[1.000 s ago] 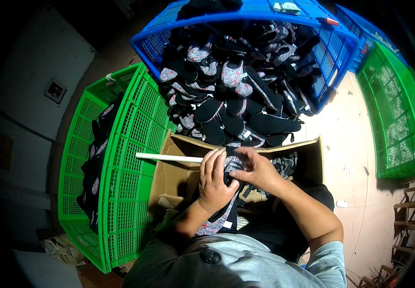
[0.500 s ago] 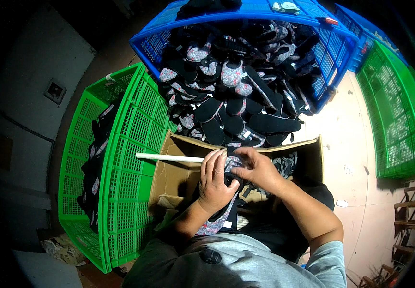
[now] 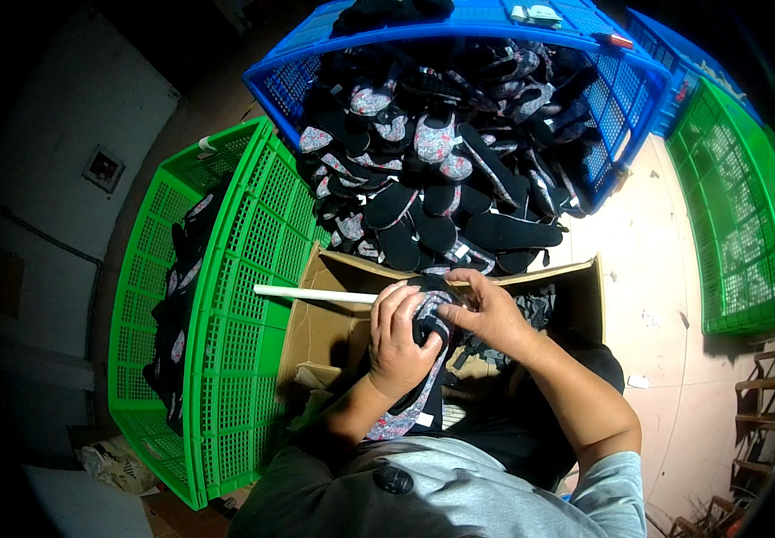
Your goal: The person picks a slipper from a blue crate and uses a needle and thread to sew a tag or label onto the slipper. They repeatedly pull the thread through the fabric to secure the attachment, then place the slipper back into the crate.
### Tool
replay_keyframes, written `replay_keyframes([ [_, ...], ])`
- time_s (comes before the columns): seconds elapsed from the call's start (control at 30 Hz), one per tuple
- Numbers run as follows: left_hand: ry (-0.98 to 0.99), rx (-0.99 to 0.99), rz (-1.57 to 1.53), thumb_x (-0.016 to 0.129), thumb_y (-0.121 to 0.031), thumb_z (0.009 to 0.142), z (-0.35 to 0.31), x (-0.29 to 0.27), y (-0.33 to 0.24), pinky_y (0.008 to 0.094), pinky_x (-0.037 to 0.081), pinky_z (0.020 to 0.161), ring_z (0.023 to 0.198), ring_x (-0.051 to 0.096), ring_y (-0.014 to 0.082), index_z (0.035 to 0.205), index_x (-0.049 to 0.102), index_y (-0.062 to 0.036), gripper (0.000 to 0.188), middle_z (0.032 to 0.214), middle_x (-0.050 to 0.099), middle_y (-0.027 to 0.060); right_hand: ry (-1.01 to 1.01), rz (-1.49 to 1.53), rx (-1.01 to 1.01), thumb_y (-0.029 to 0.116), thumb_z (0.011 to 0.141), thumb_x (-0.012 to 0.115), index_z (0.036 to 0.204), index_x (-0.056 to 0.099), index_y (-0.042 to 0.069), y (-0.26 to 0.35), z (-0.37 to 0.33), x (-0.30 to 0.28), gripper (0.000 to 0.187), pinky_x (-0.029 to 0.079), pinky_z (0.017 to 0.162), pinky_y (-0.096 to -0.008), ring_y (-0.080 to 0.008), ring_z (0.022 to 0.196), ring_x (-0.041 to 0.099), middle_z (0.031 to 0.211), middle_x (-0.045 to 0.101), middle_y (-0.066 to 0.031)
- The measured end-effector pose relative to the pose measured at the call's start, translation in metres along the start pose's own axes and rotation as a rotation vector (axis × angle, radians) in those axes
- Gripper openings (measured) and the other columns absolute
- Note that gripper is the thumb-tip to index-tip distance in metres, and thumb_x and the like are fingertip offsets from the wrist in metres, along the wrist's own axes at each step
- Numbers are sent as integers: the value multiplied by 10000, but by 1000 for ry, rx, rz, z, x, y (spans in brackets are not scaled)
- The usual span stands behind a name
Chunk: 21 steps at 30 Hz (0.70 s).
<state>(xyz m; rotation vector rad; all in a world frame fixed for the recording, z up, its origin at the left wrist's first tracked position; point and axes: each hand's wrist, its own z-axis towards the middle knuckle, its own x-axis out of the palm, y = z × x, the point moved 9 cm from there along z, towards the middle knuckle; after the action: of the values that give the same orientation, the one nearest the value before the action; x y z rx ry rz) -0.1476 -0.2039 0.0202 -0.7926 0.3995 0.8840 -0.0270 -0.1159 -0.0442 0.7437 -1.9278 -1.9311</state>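
Note:
A fabric shoe (image 3: pixel 402 421) with a floral print and black parts is held upright before my body. My left hand (image 3: pixel 399 345) is closed round its upper end, the fingers bent over the edge. My right hand (image 3: pixel 492 316) is at the right side of that end, thumb and forefinger curved against the shoe; what lies between these fingertips is hard to make out. A white rod (image 3: pixel 316 294) sticks out leftward from behind my left hand; its right end is hidden. Below my hands stands an open cardboard box (image 3: pixel 575 278) with dark scraps (image 3: pixel 535 309) inside.
A tipped blue crate (image 3: pixel 625 117) beyond the box spills a heap of floral and black shoes (image 3: pixel 437 139). A green crate (image 3: pixel 248 242) with more shoes is at left. Another green crate (image 3: pixel 732 215) stands at right, above a wooden rack (image 3: pixel 764 394).
The upper end of the shoe has turned a little, and more of its black edge shows. My right hand has shifted slightly to the right, its fingers a bit more apart.

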Motion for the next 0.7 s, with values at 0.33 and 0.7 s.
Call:
replay_keyframes([
  [0.33, 9, -6, -6, 738, 5, 625, 0, 2, 1, 497, 428, 1060, 1197, 538, 396, 1228, 524, -11, 640, 1243, 554, 177, -48, -48, -12, 214, 895, 787, 1266, 582, 17, -11, 1, -4, 468, 537, 769, -302, -152, 844, 666, 958, 709, -110],
  [0.7, 19, -9, -18, 745, 5, 625, -1, 4, 4, 488, 437, 1055, 1199, 539, 388, 1241, 527, -15, 654, 1251, 552, 173, -8, -15, -35, 210, 916, 763, 1230, 598, 8, -4, 0, 2, 408, 520, 755, -288, -130, 824, 627, 919, 684, -90],
])
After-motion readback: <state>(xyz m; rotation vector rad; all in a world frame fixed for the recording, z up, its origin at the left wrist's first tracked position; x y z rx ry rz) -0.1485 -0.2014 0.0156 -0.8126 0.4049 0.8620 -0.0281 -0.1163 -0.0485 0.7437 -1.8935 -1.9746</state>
